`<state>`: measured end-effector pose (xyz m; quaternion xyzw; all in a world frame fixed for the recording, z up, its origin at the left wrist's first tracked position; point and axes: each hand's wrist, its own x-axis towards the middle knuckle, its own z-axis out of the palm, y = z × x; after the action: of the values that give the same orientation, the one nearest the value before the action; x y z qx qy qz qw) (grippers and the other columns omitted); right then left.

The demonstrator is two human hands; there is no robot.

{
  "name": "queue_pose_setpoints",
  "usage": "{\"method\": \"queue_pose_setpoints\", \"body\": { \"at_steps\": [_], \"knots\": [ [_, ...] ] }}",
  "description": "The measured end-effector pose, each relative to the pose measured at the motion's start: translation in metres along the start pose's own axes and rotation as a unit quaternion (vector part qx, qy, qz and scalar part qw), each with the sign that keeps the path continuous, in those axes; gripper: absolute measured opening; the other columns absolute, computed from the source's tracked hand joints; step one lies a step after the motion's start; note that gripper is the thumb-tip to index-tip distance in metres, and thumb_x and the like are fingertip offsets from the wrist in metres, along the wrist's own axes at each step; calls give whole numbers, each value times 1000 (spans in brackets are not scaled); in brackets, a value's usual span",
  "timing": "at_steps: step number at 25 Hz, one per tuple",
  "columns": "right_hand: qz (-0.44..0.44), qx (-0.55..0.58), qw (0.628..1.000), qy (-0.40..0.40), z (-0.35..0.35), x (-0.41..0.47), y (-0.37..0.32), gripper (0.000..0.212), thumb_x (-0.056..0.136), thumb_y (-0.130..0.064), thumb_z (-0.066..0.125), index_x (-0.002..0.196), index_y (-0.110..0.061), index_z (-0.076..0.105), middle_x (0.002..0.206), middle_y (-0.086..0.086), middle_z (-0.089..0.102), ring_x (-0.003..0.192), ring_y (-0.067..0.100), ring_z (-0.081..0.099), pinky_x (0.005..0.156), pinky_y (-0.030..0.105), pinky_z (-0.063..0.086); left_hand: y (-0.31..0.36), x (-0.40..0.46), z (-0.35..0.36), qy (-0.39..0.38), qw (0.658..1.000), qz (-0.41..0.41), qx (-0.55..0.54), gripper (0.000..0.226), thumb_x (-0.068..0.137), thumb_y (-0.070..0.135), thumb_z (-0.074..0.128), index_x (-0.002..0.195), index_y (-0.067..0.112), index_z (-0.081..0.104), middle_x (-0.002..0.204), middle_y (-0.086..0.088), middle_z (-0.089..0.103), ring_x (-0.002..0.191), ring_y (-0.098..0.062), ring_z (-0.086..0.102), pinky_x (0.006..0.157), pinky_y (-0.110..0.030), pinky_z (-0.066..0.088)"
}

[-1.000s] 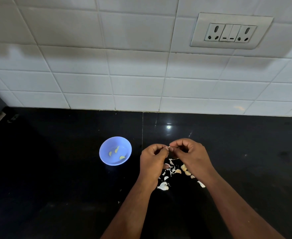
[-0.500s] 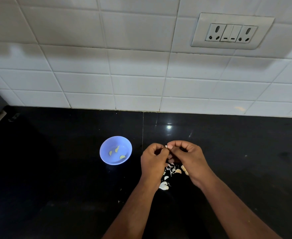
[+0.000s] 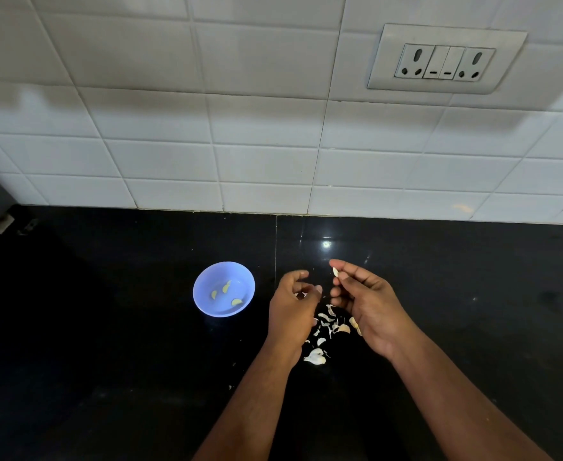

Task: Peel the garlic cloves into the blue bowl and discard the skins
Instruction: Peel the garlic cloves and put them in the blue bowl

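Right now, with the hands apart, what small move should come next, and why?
Probably carry the garlic clove pinched in the right hand left to the blue bowl and drop it in: it looks peeled, three cloves already lie there, and the left hand has let go.

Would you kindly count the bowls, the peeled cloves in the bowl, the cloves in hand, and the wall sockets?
Blue bowl: 1
Peeled cloves in the bowl: 3
Garlic clove pinched in the right hand: 1
Sockets on the wall plate: 2
Total: 7
The left hand seems to hold only a bit of skin; the loose skins are too scattered to count.
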<state>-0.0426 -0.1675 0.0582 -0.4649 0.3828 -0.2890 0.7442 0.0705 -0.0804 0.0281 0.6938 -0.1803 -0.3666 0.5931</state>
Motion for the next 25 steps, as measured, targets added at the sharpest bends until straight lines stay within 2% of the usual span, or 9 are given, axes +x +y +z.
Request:
{"method": "queue_pose_setpoints", "body": {
  "at_steps": [1,2,5,8,11,16,21,25],
  "knots": [
    [0,-11,1000,2,0,0,1,26,104,-2,56,118,-10,76,87,4,69,74,13,66,70,25,58,0,1,0,-1,1000,0,1,11,100,26,68,111,26,71,101,9,72,89,-11,71,72,-39,64],
    [-4,-32,999,8,0,0,3,25,104,-2,56,116,-9,76,89,5,69,75,13,66,71,26,58,0,1,1,2,1000,-2,-6,10,102,30,65,104,24,74,95,8,74,87,-9,71,71,-37,63],
    [-46,-150,987,29,2,-2,3,21,104,-7,59,108,-16,77,91,5,73,78,15,69,76,29,61,7,-2,4,11,999,-22,-25,38,106,44,57,84,15,70,69,6,69,70,-8,66,63,-33,59],
    [-113,-293,949,31,0,-3,-3,18,100,-14,67,104,-27,79,95,-9,77,89,4,72,81,17,57,12,-4,6,-47,998,-37,-21,38,107,48,53,90,17,66,65,8,61,67,-8,63,58,-31,56],
    [-166,-340,925,26,0,-3,-7,19,95,-12,73,100,-28,81,102,-12,75,97,-1,71,84,13,54,15,-8,7,-105,992,-58,-42,28,108,35,54,101,12,67,71,3,60,69,-9,62,61,-33,58],
    [-165,-335,927,22,2,-3,-8,22,95,-9,73,105,-28,78,98,-8,77,93,4,73,84,18,58,16,-10,6,-119,987,-53,-94,29,110,30,51,109,5,66,74,-2,60,68,-11,62,59,-33,59],
    [-111,-236,965,-3,4,-11,-12,11,95,-12,74,104,-17,79,92,2,80,88,16,78,84,26,62,13,-11,3,-126,989,-30,-76,26,111,29,50,108,9,65,77,0,62,68,-7,62,60,-32,58],
    [-104,-227,968,-4,4,-14,-11,11,97,-14,72,103,-18,80,90,2,80,86,18,77,81,25,60,10,-13,4,-125,990,-2,-59,19,112,27,47,112,14,61,82,5,66,71,-6,62,60,-31,58]
  ]
}}
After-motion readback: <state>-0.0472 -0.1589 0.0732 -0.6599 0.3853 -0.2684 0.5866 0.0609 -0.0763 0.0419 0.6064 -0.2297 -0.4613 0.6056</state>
